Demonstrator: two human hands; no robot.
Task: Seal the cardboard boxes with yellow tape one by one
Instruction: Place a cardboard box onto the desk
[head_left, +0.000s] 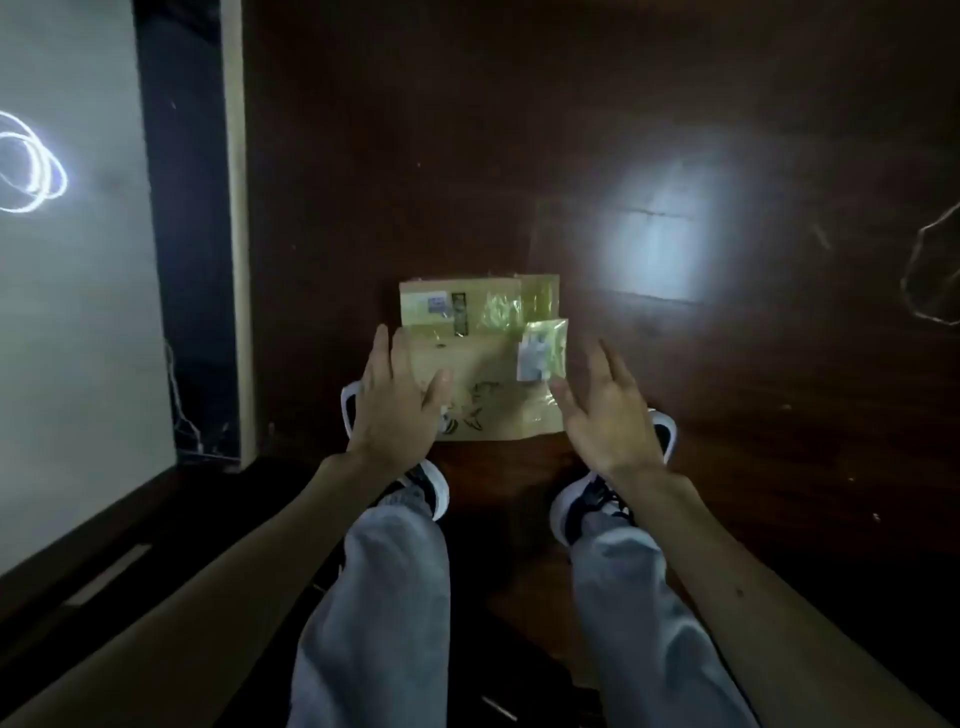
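From the head camera, looking straight down, the cardboard box (483, 374) lies on the dark wooden floor (727, 389), between the two hands and just ahead of the person's shoes (582, 509). The left hand (397, 402) is spread, fingers straight, over the box's left edge. I can't tell whether it touches the cardboard or hovers just above it. The right hand (605, 415) is also spread and holds nothing, just beside the box's near right corner, thumb towards it. With one hand on each side, the person looks ready to take the box by its sides, either to steady it or to lift it.

Strips of yellow tape (500, 312) already lie across the top, beyond the fingertips, with another piece by a label ahead of the right hand. I'd guess this box is at least partly sealed. I can see no tape roll anywhere near the hands.
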